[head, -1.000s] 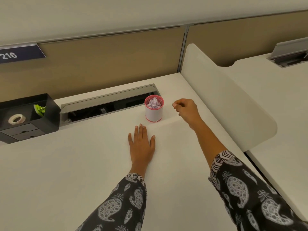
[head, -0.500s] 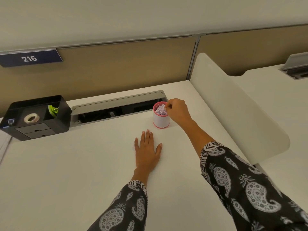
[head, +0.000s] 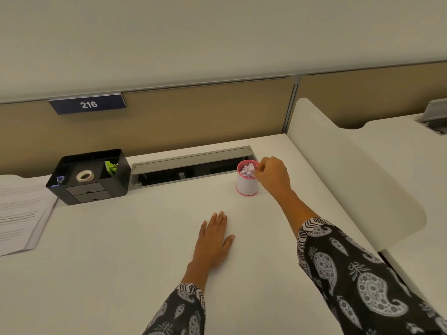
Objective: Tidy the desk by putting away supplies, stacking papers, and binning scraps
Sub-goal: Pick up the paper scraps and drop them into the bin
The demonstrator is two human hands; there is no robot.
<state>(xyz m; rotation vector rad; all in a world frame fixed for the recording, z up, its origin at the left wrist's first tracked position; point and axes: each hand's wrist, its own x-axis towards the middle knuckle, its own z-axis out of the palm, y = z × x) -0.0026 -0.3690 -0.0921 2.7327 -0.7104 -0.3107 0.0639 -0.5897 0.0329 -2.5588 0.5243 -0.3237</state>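
Note:
A small white bin with a pink rim [head: 246, 186] stands on the white desk [head: 121, 262] near the back. It is full of crumpled paper scraps [head: 248, 169]. My right hand [head: 273, 175] is at the bin's right rim, its curled fingertips pinched on a scrap over the opening. My left hand [head: 214, 240] lies flat on the desk in front of the bin, fingers straight, holding nothing. A stack of printed papers [head: 19, 209] lies at the left edge.
A black desk organizer [head: 89, 189] with a tape roll [head: 85, 176] sits at the back left. Behind the bin runs an open cable tray [head: 188, 163]. A white divider panel [head: 350, 170] borders the desk on the right.
My right hand moved left from beside the bin to its rim. The view shifted, bringing the papers into sight at left. My left hand stayed flat.

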